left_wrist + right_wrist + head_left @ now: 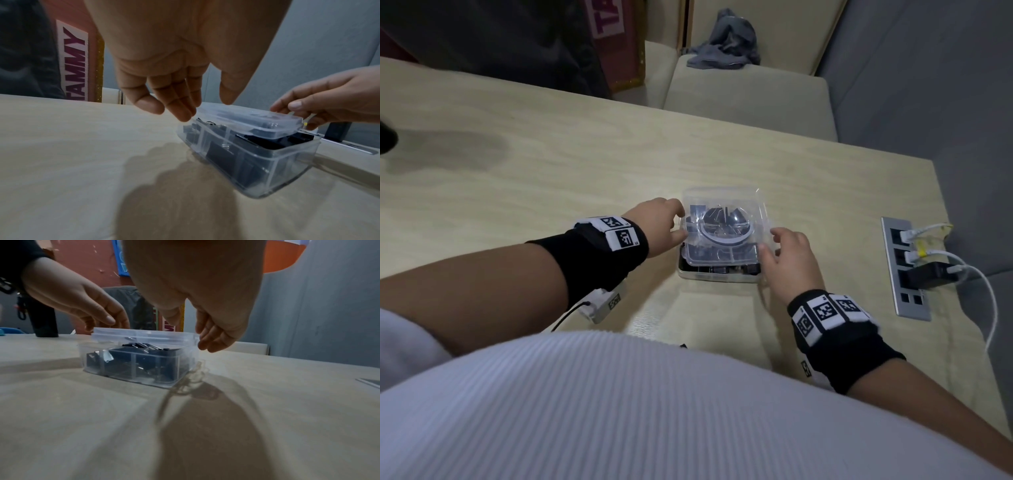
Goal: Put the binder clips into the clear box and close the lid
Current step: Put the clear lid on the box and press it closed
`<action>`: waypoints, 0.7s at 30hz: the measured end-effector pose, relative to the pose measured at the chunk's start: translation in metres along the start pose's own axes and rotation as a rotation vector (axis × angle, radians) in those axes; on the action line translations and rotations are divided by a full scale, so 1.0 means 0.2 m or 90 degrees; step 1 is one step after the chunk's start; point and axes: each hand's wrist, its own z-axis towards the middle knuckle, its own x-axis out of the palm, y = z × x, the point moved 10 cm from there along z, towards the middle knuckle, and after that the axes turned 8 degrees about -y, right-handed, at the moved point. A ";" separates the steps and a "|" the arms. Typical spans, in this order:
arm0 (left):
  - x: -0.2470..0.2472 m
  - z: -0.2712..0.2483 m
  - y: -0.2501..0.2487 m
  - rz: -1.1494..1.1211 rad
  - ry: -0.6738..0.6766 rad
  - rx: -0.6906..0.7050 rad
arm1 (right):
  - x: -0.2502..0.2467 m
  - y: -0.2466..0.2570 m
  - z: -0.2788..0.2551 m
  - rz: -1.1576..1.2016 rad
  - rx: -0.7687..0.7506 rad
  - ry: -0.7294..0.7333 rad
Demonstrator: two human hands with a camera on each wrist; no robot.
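Clear box (pixel 719 274), black binder clips (pixel 144 352), lid (pixel 722 219) seemingly ajar.

Bare desk (pixel 524 178) lies open left of and beyond the clear box (pixel 719 274). To its right, a socket strip (pixel 905 270) with plugged cables (pixel 986 294) blocks passage. The tilted lid (pixel 722 222) covers the box's opening.

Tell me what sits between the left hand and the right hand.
The clear box of binder clips, its lid not yet shut; head view shows it.
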 end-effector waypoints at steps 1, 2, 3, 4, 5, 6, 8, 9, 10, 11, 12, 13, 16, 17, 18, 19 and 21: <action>0.00 0.01 0.00 0.001 -0.002 -0.011 | 0.00 0.00 0.00 0.001 0.005 -0.003; 0.01 0.02 0.01 0.001 -0.003 -0.023 | 0.00 0.00 0.01 0.001 0.013 -0.004; 0.01 0.03 0.01 0.000 -0.003 -0.034 | 0.00 0.00 0.01 0.000 0.026 -0.004; 0.01 0.03 0.01 -0.003 -0.003 -0.045 | 0.01 0.00 0.01 -0.001 0.042 -0.005; 0.01 0.04 0.01 -0.008 -0.003 -0.055 | 0.01 -0.01 0.01 0.001 0.058 -0.003; 0.01 0.04 0.02 -0.014 -0.005 -0.063 | 0.01 -0.01 0.01 0.006 0.073 -0.002; 0.01 0.04 0.03 -0.022 -0.011 -0.076 | 0.01 -0.02 0.00 0.021 0.090 0.000; 0.00 0.03 0.04 -0.023 -0.014 -0.080 | 0.01 -0.02 0.00 0.029 0.093 -0.002; 0.00 0.03 0.05 -0.021 -0.017 -0.082 | 0.01 -0.03 0.00 0.036 0.094 -0.006; 0.00 0.03 0.05 -0.020 -0.018 -0.081 | 0.01 -0.03 0.00 0.041 0.095 -0.010; 0.00 0.02 0.05 -0.018 -0.019 -0.080 | 0.01 -0.04 0.00 0.044 0.097 -0.013; 0.00 0.02 0.04 -0.018 -0.020 -0.080 | 0.01 -0.04 0.00 0.045 0.100 -0.014; -0.01 0.02 0.03 -0.016 -0.015 -0.082 | 0.01 -0.04 0.00 0.036 0.106 -0.020; -0.01 0.02 0.02 -0.011 -0.013 -0.079 | 0.01 -0.04 0.00 0.031 0.108 -0.020; -0.01 0.02 0.02 -0.007 -0.011 -0.076 | 0.01 -0.05 0.01 0.025 0.110 -0.020; -0.02 0.02 0.01 -0.002 -0.012 -0.072 | 0.01 -0.05 0.02 0.021 0.113 -0.019; -0.02 0.03 0.00 0.013 -0.010 -0.066 | 0.01 -0.06 0.03 0.014 0.126 -0.015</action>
